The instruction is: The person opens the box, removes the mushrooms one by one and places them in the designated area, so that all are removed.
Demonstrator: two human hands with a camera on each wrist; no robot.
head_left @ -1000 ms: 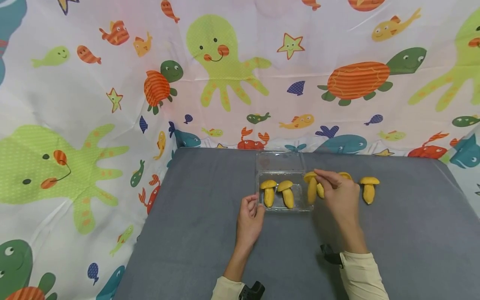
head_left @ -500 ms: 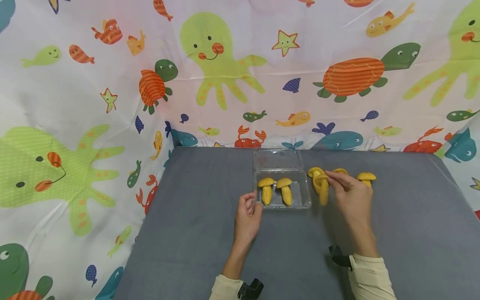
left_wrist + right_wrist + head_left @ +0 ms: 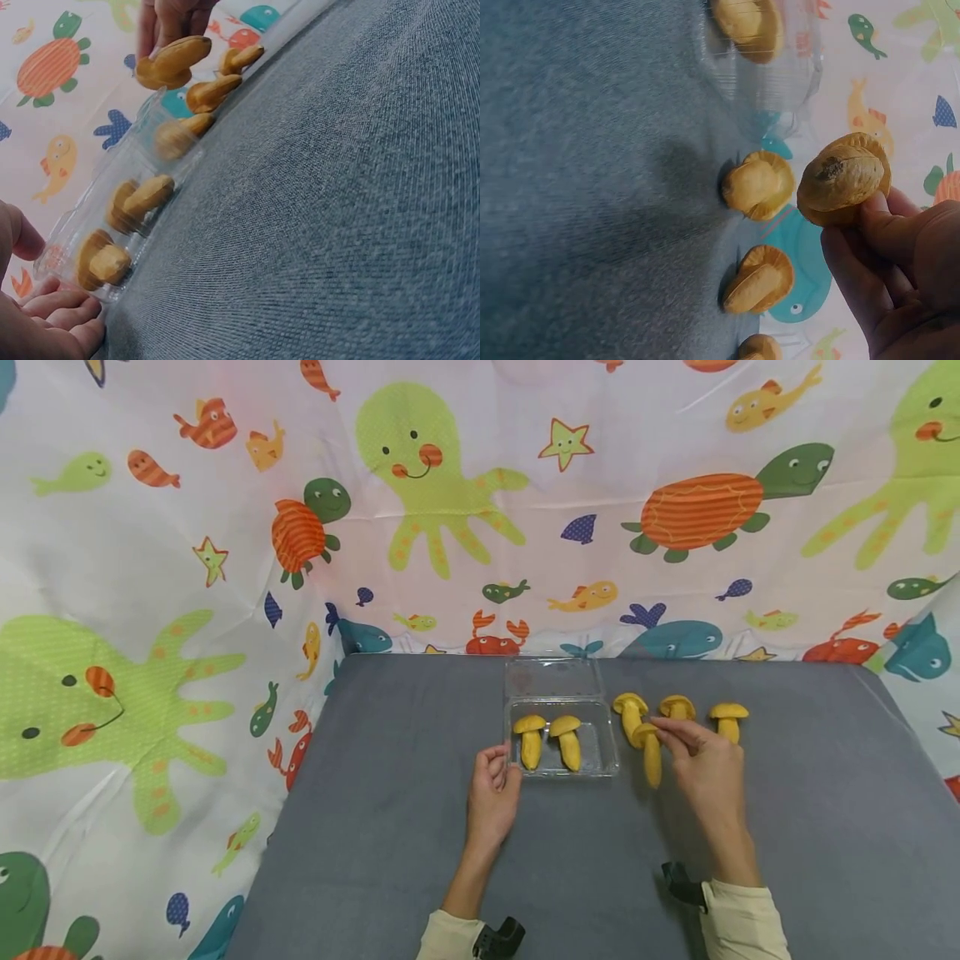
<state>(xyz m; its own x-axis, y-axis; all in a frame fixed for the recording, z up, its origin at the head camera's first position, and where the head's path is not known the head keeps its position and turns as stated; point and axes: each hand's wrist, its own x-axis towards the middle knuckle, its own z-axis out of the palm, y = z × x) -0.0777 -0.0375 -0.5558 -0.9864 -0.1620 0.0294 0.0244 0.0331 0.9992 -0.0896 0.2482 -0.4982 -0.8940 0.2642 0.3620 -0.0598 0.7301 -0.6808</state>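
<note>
Okay, right hand (image 3: 705,768) has thumb and fingertips closed in a pinch on the cap of a yellow mushroom (image 3: 651,764), held up off the desk (image 3: 375,818), just right of the clear plastic clamshell box (image 3: 570,774). Stem hangs down toward the person. Left hand (image 3: 493,793) is half curled, thumb and fingers either side of the box's front left corner; looks like a light hold, pressure can't be told.

Box sits with lid (image 3: 552,678) folded back. Two in it side by side: left boxed mushroom (image 3: 531,747), right boxed mushroom (image 3: 566,743); right part of the base is bare. On the desk, a row: near mushroom (image 3: 630,712) just beside the box, middle mushroom (image 3: 677,707), far mushroom (image 3: 727,718) partly behind the right hand.

To do this well: pinch gently, since the cap edge could probably crumble or the stem snap. Keep the stem clear of the near mushroom and the box wall. Lower it cap and stem together, let go only once it's supported. Left hand should just steady the box, no squeezing; thin plastic likely flexes or slides.
</note>
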